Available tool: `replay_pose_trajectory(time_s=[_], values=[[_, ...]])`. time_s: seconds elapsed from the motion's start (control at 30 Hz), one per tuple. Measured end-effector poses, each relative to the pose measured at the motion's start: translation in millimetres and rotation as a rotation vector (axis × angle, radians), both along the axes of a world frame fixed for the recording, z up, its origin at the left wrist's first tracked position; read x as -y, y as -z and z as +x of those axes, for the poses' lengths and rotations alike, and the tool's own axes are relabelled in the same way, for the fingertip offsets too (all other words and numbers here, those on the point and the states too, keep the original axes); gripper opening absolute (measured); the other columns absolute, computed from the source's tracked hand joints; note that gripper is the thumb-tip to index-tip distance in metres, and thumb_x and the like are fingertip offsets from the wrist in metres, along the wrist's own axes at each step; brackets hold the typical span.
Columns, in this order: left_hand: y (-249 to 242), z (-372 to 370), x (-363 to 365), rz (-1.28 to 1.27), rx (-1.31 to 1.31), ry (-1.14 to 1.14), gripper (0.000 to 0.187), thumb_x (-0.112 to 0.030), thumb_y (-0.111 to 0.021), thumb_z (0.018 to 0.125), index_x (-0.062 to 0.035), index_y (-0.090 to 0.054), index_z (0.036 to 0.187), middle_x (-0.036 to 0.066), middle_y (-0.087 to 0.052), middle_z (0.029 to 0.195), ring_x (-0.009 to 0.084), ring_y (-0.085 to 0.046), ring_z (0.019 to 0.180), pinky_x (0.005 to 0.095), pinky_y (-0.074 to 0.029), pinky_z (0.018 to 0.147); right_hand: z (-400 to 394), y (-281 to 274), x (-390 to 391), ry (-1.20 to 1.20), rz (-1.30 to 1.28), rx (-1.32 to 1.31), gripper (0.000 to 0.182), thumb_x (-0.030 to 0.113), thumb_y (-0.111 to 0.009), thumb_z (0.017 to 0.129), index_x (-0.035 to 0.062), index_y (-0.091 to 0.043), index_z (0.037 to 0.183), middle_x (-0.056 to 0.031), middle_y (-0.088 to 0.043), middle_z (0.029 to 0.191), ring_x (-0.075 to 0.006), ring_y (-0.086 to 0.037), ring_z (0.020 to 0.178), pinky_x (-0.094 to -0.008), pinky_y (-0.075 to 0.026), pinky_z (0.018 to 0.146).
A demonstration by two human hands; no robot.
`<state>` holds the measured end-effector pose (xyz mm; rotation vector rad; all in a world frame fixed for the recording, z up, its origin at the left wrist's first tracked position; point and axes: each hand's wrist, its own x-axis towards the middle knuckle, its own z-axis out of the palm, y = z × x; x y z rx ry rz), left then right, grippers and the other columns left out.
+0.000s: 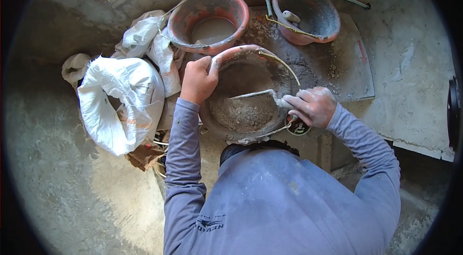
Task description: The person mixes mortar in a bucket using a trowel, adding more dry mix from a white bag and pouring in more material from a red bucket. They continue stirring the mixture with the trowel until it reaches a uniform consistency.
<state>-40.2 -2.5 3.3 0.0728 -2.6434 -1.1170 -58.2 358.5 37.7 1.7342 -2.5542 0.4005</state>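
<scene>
My left hand (198,80) is closed on the left rim of the nearest bucket (208,116), a reddish one caked with grey material. Inside it, crumbly grey mix (243,114) lies on the near side. A trowel (253,94) with a thin edge showing reaches over the mix. Its handle end is in my right hand (311,105), whose fingers are wrapped round it at the bucket's right side. A yellowish bucket handle (284,64) arches over the right rim. The trowel's blade is partly hidden in the mix.
Behind stand a red bucket with greyish water (241,6) and another bucket (301,39) with a roller-like object (291,16) inside. White sacks (156,88) sit at the left. A dusty board (354,81) lies under the buckets. A small pot (300,128) is below my right hand.
</scene>
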Motion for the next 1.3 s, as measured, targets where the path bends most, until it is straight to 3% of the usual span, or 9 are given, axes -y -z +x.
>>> replay_pose_trajectory(time_s=[0.23, 0.37, 0.57, 0.63, 0.8, 0.9, 1.03, 1.13, 1.3], values=[[1, 0, 2, -0.022, 0.011, -0.031, 0.037, -0.024, -0.068, 0.095, 0.0049, -0.061, 0.072, 0.029, -0.057, 0.068, 0.0459, -0.06, 0.06, 0.0478, -0.045, 0.055, 47, -17, -12, 0.088, -0.007, -0.043, 0.032, 0.021, -0.073, 0.09, 0.0124, -0.07, 0.12, -0.0048, -0.063, 0.083, -0.0198, -0.065, 0.067, -0.0351, -0.053, 0.054], [5, 1, 5, -0.027, -0.017, -0.037, 0.037, -0.024, -0.068, 0.095, 0.0046, -0.061, 0.072, 0.029, -0.057, 0.069, 0.0463, -0.06, 0.06, 0.048, -0.045, 0.055, 79, -8, -14, 0.205, -0.083, 0.161, 0.039, 0.013, -0.072, 0.088, 0.014, -0.068, 0.127, -0.0069, -0.065, 0.085, -0.0237, -0.065, 0.069, -0.0364, -0.057, 0.058], [1, 3, -6, 0.0, -0.019, 0.016, 0.038, -0.024, -0.068, 0.096, 0.0043, -0.06, 0.071, 0.029, -0.055, 0.068, 0.0463, -0.056, 0.058, 0.0474, -0.043, 0.054, 53, 26, 12, 0.257, 0.109, 0.191, 0.038, 0.015, -0.065, 0.091, 0.0157, -0.062, 0.128, -0.0104, -0.06, 0.089, -0.0294, -0.067, 0.078, -0.0427, -0.056, 0.064], [1, 3, -5, 0.001, -0.021, -0.005, 0.04, -0.025, -0.068, 0.096, 0.0045, -0.059, 0.07, 0.029, -0.053, 0.067, 0.0456, -0.055, 0.056, 0.047, -0.042, 0.053, 46, 16, 18, 0.282, 0.194, 0.093, 0.038, 0.015, -0.066, 0.09, 0.0129, -0.061, 0.128, -0.0109, -0.06, 0.092, -0.0281, -0.068, 0.08, -0.0421, -0.056, 0.064], [5, 5, 3, 0.011, -0.025, -0.037, 0.041, -0.027, -0.069, 0.096, 0.0049, -0.061, 0.071, 0.029, -0.054, 0.066, 0.0423, -0.056, 0.053, 0.0466, -0.042, 0.053, 78, -42, -11, 0.319, 0.01, 0.074, 0.058, 0.014, -0.08, 0.077, 0.0071, -0.062, 0.132, -0.0079, -0.061, 0.094, -0.0259, -0.067, 0.081, -0.036, -0.057, 0.065], [9, 4, 8, -0.009, -0.03, -0.055, 0.041, -0.027, -0.068, 0.097, 0.0052, -0.062, 0.072, 0.029, -0.055, 0.067, 0.0432, -0.057, 0.055, 0.0471, -0.043, 0.055, 95, -59, -26, 0.304, -0.005, 0.118, 0.058, 0.014, -0.08, 0.077, 0.0064, -0.062, 0.131, -0.0085, -0.061, 0.095, -0.0264, -0.068, 0.08, -0.0362, -0.057, 0.065], [15, 2, 13, -0.025, -0.061, -0.051, 0.041, -0.029, -0.066, 0.097, 0.0057, -0.063, 0.074, 0.03, -0.057, 0.071, 0.0453, -0.059, 0.06, 0.0483, -0.046, 0.058, 96, -29, -28, 0.242, 0.16, 0.183, 0.051, 0.022, -0.077, 0.081, 0.0109, -0.062, 0.128, -0.0082, -0.06, 0.092, -0.0261, -0.068, 0.077, -0.0386, -0.054, 0.059], [10, 3, 9, 0.005, -0.032, -0.043, 0.041, -0.029, -0.066, 0.096, 0.0057, -0.063, 0.074, 0.03, -0.058, 0.071, 0.0457, -0.059, 0.06, 0.0487, -0.046, 0.058, 59, 13, 0, 0.279, 0.289, 0.111, 0.038, 0.027, -0.071, 0.087, 0.0147, -0.063, 0.122, -0.0085, -0.062, 0.094, -0.0283, -0.069, 0.082, -0.0453, -0.054, 0.068], [24, -1, 22, -0.005, -0.041, -0.05, 0.042, -0.029, -0.066, 0.096, 0.0058, -0.062, 0.074, 0.03, -0.057, 0.071, 0.0441, -0.058, 0.059, 0.0484, -0.044, 0.057, 37, -15, 12, 0.201, 0.257, 0.032, 0.041, 0.025, -0.075, 0.084, 0.0112, -0.067, 0.121, -0.0091, -0.063, 0.093, -0.0297, -0.068, 0.077, -0.0425, -0.055, 0.066]])
